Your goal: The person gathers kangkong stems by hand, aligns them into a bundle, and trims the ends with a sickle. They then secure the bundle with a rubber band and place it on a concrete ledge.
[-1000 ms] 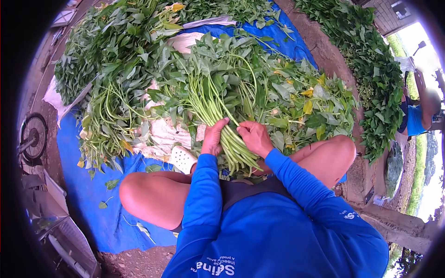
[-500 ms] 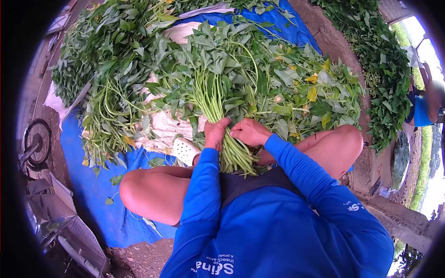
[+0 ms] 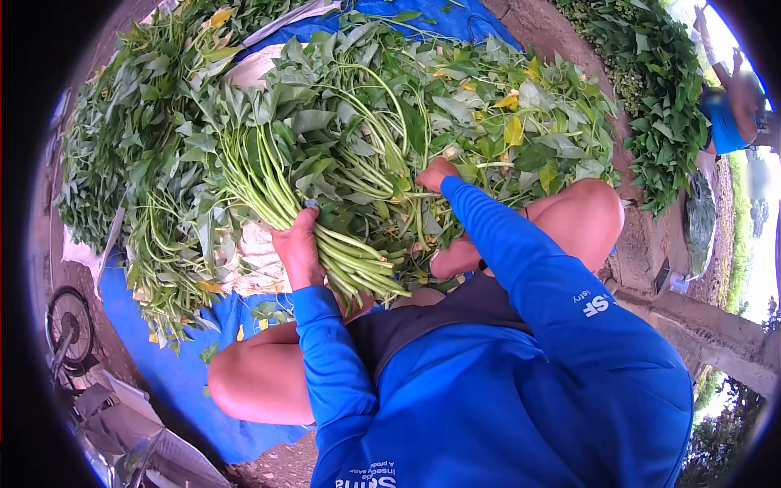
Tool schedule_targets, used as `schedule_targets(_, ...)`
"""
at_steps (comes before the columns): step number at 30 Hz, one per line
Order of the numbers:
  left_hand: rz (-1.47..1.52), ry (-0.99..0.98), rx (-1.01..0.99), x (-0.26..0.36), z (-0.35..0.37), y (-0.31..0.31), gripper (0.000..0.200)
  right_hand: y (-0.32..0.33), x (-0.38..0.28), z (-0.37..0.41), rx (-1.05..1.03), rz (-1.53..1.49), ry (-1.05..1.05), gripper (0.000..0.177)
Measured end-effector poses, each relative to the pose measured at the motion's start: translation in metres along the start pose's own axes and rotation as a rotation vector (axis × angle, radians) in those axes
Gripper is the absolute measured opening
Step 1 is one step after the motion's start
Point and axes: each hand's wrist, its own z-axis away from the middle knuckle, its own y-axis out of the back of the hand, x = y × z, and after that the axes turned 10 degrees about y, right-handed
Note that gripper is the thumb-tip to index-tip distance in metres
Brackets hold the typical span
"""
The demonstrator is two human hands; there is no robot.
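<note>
My left hand (image 3: 298, 244) is wrapped around a thick bunch of water spinach (image 3: 264, 183), its pale green stems fanning out below the fist and its leaves pointing up and left. Farther right, my right hand (image 3: 438, 175) is low over the loose water spinach pile (image 3: 480, 122), fingers curled in around a stem among the leaves. Its fingertips are partly hidden by the greens. More cut stems (image 3: 366, 175) lie between the two hands.
A big heap of greens (image 3: 122, 154) stands at left on a blue tarp (image 3: 150, 325). More leafy greens (image 3: 651, 106) line the right side. A bicycle wheel (image 3: 71, 325) and cardboard box (image 3: 134, 419) are at lower left. Another person (image 3: 728, 114) is at far right.
My left hand has moved left with the bunch, which now tilts left. My right hand has left the bunch's stems and reached forward and right into the pile.
</note>
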Motion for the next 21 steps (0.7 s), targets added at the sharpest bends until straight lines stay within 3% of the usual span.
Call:
schedule_targets(1,0.010,0.050,-0.014,-0.006,-0.004,0.002,0.034,-0.003,0.001,0.005,0.031,-0.043,-0.034,0.051)
schedule_targets(4,0.011,0.086,-0.041,-0.009,-0.004,-0.003,0.034,-0.049,0.059,-0.050,0.180,-0.054,0.206,0.041)
schedule_targets(5,-0.009,0.109,-0.046,-0.010,-0.005,-0.003,0.034,-0.016,0.030,-0.016,0.279,-0.257,0.036,0.034)
schedule_targets(8,0.008,0.112,-0.063,0.007,0.009,-0.017,0.047,0.037,-0.002,0.007,0.541,-0.302,0.114,0.033)
schedule_targets(9,0.001,0.138,-0.066,0.011,0.010,-0.019,0.045,0.056,-0.006,0.006,0.543,-0.330,0.221,0.041)
schedule_targets(14,0.009,0.095,-0.125,0.012,0.011,-0.022,0.043,0.170,-0.054,0.065,0.309,-0.828,0.419,0.036)
schedule_targets(18,0.021,0.125,-0.154,0.021,0.025,-0.024,0.045,0.212,-0.070,0.099,0.230,-0.726,0.486,0.035)
schedule_targets(21,-0.021,0.100,-0.171,0.007,0.015,-0.019,0.052,0.214,-0.086,0.127,0.296,-0.740,0.572,0.036)
